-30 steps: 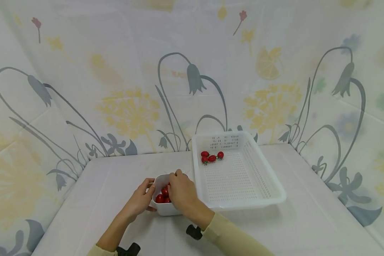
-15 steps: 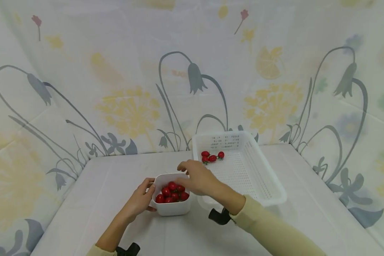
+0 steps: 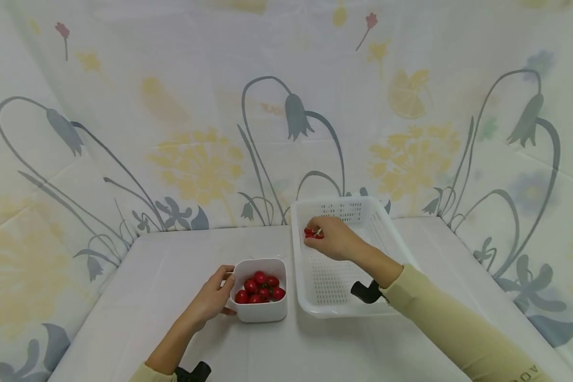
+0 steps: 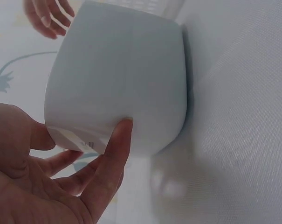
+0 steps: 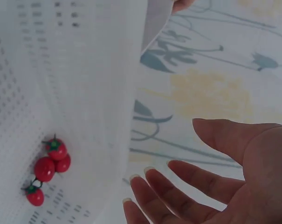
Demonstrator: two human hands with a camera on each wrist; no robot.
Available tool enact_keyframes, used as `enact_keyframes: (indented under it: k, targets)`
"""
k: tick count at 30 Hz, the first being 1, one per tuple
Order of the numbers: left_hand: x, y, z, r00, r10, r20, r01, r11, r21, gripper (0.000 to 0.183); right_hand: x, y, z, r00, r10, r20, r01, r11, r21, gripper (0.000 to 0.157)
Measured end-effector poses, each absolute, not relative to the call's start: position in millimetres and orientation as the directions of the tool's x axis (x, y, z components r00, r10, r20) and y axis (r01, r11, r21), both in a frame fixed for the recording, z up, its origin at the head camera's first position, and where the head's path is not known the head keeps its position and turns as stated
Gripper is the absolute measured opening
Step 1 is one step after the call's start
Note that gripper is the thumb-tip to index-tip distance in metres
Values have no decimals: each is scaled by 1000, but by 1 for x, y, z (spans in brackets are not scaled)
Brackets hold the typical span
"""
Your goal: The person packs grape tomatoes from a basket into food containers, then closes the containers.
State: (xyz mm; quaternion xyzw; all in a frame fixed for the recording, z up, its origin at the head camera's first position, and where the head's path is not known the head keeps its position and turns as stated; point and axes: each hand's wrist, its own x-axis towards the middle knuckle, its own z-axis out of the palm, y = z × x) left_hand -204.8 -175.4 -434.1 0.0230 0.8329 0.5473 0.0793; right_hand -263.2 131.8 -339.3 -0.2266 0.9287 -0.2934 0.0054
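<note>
My left hand (image 3: 215, 294) holds the left side of a small white container (image 3: 262, 314), thumb at the rim and fingers spread along the wall, as the left wrist view shows. Several red cherry tomatoes (image 3: 260, 288) with green stems lie inside it. Over the white perforated basket (image 3: 300, 276) reaches my right hand (image 3: 336, 240), its fingertips near the cherry tomatoes (image 3: 310, 232) on the basket's left side. From the right wrist, this hand's fingers are parted with nothing between them, and the tomatoes (image 5: 44, 169) rest on the basket floor below.
Basket and container stand side by side on a white-covered table (image 3: 172, 265), the basket to the right and farther back. A flower-printed cloth (image 3: 196, 106) hangs behind and at both sides. Dark wrist mounts (image 3: 366, 292) sit at the sleeves.
My right hand has left the container and moved right and away from me, over the tomatoes in the basket. The left hand has stayed at the container.
</note>
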Motion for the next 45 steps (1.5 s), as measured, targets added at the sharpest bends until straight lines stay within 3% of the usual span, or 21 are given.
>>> enact_keyframes:
  k: [28, 45]
  targets:
    - [-203, -174, -436, -989, 105, -105, -53, 408, 912, 30, -341, 190, -376, -949, -314, 14, -280, 824, -493, 47]
    - [-202, -175, -433, -989, 110, -103, -50, 406, 912, 32, -376, 199, -409, -976, -143, -166, -9, 782, -624, 52]
